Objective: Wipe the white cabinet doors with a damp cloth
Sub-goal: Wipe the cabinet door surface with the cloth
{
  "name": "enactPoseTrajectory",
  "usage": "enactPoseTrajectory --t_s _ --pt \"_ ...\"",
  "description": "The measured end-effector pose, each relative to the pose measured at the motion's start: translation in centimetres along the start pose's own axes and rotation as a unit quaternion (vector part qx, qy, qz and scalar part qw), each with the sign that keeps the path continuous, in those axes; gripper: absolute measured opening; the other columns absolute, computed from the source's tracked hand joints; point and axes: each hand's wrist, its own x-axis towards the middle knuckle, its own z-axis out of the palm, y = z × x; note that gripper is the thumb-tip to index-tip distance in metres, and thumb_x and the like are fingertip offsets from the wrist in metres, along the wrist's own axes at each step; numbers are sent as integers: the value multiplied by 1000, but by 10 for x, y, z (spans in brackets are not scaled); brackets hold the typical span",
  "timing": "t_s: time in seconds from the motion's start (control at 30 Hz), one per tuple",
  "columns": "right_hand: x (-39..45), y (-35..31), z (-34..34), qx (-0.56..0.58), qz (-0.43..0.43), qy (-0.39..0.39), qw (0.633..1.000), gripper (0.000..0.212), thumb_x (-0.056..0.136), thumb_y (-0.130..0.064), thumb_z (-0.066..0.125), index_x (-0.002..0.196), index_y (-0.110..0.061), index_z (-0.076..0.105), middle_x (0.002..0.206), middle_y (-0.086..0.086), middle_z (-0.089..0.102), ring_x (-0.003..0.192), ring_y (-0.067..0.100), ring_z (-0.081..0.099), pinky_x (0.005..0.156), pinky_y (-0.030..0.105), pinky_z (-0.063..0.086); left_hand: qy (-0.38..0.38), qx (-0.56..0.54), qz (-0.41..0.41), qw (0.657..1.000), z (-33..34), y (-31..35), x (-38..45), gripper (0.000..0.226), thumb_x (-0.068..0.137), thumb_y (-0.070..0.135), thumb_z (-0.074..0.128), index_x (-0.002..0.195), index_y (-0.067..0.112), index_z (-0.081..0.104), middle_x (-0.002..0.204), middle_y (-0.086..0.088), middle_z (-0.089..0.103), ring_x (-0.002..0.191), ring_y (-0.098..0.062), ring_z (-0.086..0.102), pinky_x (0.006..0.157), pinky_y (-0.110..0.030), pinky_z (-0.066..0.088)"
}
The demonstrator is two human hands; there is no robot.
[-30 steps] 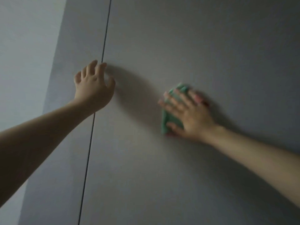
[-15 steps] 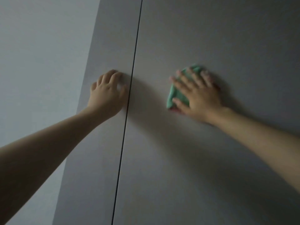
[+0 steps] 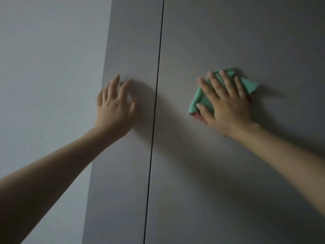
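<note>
Flat under my right hand (image 3: 226, 104), fingers straight and spread, the green cloth (image 3: 202, 101) lay pressed against the right cabinet door (image 3: 228, 173), well right of the dark gap (image 3: 154, 120) between the doors. My left hand (image 3: 115, 110) rested open-fingered on the left cabinet door (image 3: 123, 191), holding nothing. No wet streaks showed on either panel (the light was dim), so I could not tell how much was wiped; I judged most of both doors remained.
</note>
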Motion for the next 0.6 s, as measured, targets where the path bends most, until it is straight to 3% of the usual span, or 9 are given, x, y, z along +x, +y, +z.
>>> enactPoseTrajectory --t_s 0.07,0.1,0.23,0.33,0.4,0.53,0.6 --pt "5 -27 4 18 71 8 997 67 90 -53 29 149 -23 26 156 7 25 144 33 17 116 52 6 -7 -3 -11 1000 -1 -7 -4 67 86 46 24 149 21 25 159 -8 11 145 -27 9 117 -44 6" --pt "-2 -50 8 19 55 10 998 66 90 -53 30 149 -22 28 155 7 26 144 34 19 115 53 6 -10 -6 -15 1000 -2 -9 -7 67 87 46 24 149 21 25 159 -8 11 145 -26 9 117 -45 6" --pt "-76 -128 12 34 -185 -39 981 62 88 -54 33 140 -24 46 148 4 41 139 32 32 115 55 18 -36 -11 -4 999 0 -17 -27 63 91 45 27 150 20 24 159 -8 11 145 -26 7 118 -46 9" --pt "-78 -118 7 34 -268 -71 960 61 87 -56 41 138 -24 49 145 4 45 137 31 37 111 57 23 -43 -24 3 999 0 -26 -41 55 99 34 38 150 19 24 159 -7 11 145 -26 7 115 -47 15" --pt "-49 -104 8 18 -204 -49 977 64 88 -55 34 142 -22 42 148 6 40 138 33 33 111 58 20 -41 -34 7 999 -3 -35 -45 54 99 28 42 149 16 26 159 -8 12 145 -27 8 116 -45 16" --pt "-3 -116 10 23 18 -19 999 68 90 -52 28 149 -18 28 155 8 26 144 34 19 116 54 9 -36 -52 8 998 -3 -44 -48 53 98 30 39 149 15 28 158 -9 13 145 -26 9 117 -40 15" --pt "-22 -150 15 15 -16 -12 1000 68 89 -51 28 146 -16 36 152 8 32 141 36 25 115 53 11 -38 -55 6 998 0 -44 -50 55 98 33 35 149 17 26 159 -7 12 146 -24 6 117 -37 13"
